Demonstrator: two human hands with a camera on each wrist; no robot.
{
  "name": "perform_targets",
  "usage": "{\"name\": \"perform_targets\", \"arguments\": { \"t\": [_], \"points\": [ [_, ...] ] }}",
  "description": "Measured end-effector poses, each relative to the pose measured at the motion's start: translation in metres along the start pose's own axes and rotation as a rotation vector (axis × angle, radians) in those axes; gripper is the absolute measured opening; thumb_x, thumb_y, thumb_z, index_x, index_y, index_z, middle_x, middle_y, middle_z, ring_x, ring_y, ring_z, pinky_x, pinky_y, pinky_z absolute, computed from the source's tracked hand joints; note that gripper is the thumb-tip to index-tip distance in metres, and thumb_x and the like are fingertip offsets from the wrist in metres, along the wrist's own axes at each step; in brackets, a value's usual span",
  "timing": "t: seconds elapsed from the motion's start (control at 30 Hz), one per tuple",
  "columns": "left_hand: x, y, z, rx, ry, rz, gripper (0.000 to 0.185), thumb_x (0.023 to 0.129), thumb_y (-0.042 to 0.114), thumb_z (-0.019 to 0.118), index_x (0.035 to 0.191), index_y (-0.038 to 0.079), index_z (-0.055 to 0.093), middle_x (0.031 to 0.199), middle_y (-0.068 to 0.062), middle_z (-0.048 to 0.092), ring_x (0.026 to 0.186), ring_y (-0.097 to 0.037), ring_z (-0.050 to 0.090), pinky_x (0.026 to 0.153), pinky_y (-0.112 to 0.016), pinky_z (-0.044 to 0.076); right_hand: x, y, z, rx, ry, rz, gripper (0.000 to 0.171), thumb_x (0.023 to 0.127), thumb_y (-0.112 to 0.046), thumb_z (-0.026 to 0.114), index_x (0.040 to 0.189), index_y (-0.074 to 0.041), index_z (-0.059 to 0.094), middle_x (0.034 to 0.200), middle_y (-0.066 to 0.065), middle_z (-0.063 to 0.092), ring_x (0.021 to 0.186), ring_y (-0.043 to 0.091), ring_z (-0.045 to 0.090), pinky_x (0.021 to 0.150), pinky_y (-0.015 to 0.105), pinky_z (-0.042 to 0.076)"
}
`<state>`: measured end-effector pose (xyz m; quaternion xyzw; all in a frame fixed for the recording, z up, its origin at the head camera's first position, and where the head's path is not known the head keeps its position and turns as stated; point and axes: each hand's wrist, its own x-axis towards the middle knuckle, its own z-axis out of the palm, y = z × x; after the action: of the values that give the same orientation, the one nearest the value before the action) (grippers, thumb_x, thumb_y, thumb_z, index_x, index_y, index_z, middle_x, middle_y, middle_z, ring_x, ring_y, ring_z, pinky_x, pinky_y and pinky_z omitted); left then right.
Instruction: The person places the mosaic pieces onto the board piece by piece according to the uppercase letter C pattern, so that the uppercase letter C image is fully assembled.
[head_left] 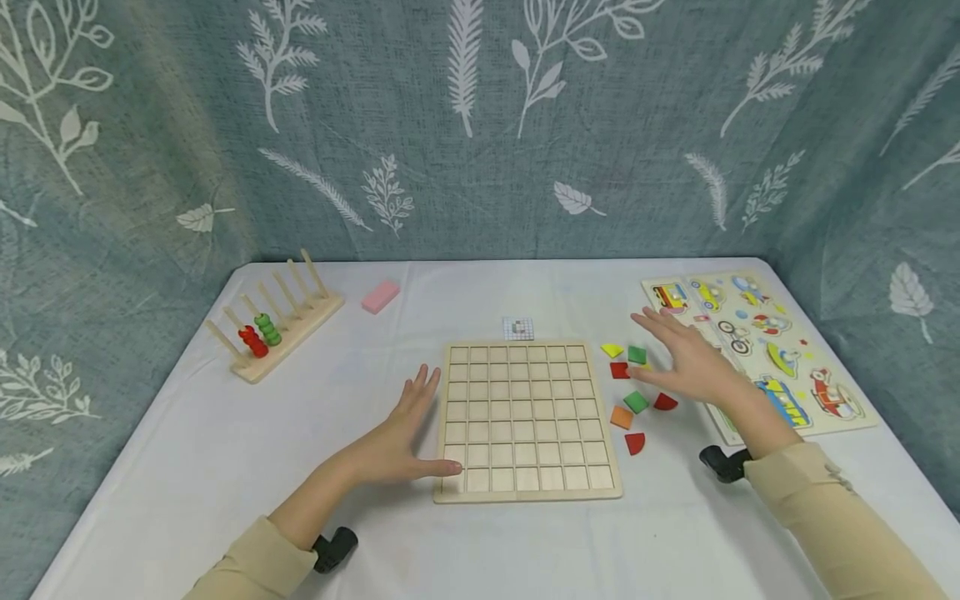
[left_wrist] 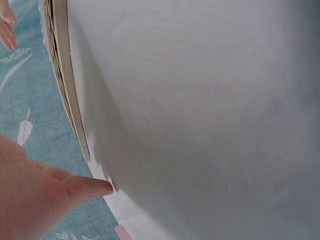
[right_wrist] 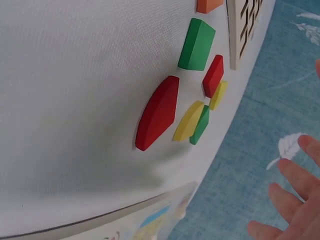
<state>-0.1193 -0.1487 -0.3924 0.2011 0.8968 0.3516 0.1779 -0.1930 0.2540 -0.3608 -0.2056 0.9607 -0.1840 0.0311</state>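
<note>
A wooden grid board (head_left: 528, 492) with many square cells lies flat on the table. My left hand (head_left: 390, 446) spreads its fingers beside the board's left edge, and its thumb overlaps the lower left corner cells in the head view. Several flat coloured pieces lie right of the board, among them a red quarter-circle (right_wrist: 160, 115), a green square (right_wrist: 196, 46) and an orange square (head_left: 622, 417). Over the far pieces hovers my right hand (head_left: 690, 362), fingers spread and holding nothing. It partly hides a yellow piece (right_wrist: 189, 121).
A small patterned card (head_left: 518, 328) lies behind the board. At the back left stand a wooden peg rack (head_left: 292, 337) with red and green beads and a pink block (head_left: 381, 297). A vehicle picture puzzle (head_left: 757, 333) lies under the right forearm. A leaf-patterned curtain (head_left: 450, 192) hangs behind.
</note>
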Motion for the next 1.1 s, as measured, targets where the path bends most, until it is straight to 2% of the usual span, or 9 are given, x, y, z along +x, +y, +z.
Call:
{"name": "perform_targets", "arguments": {
  "t": [0.33, 0.57, 1.1],
  "points": [
    [-0.001, -0.001, 0.004, 0.000, -0.001, -0.002, 0.115, 0.072, 0.055, 0.069, 0.145, 0.024, -0.014, 0.151, -0.008, -0.019, 0.136, -0.033, -0.013, 0.101, -0.063, 0.014, 0.004, 0.004, 0.007, 0.011, -0.015, 0.013, 0.074, 0.083, -0.041, 0.063, 0.141, -0.005, 0.034, 0.143, 0.021, 0.032, 0.132, 0.041, 0.021, 0.102, 0.061, 0.015],
    [-0.002, -0.001, 0.006, -0.006, -0.002, -0.007, 0.114, 0.073, 0.054, 0.069, 0.146, 0.022, -0.012, 0.151, -0.007, -0.018, 0.137, -0.032, -0.012, 0.101, -0.063, 0.013, 0.007, 0.003, 0.010, 0.043, -0.023, 0.039, 0.074, 0.083, -0.042, 0.063, 0.141, -0.006, 0.035, 0.140, 0.026, 0.033, 0.129, 0.044, 0.026, 0.098, 0.060, 0.025],
    [-0.003, 0.002, 0.011, -0.065, 0.030, 0.002, 0.114, 0.073, 0.049, 0.072, 0.147, 0.020, -0.011, 0.151, -0.007, -0.018, 0.137, -0.031, -0.012, 0.102, -0.062, 0.011, 0.016, 0.009, 0.021, 0.099, -0.026, 0.084, 0.074, 0.082, -0.043, 0.064, 0.139, -0.005, 0.038, 0.138, 0.021, 0.038, 0.127, 0.039, 0.032, 0.101, 0.053, 0.028]
  ]
}}
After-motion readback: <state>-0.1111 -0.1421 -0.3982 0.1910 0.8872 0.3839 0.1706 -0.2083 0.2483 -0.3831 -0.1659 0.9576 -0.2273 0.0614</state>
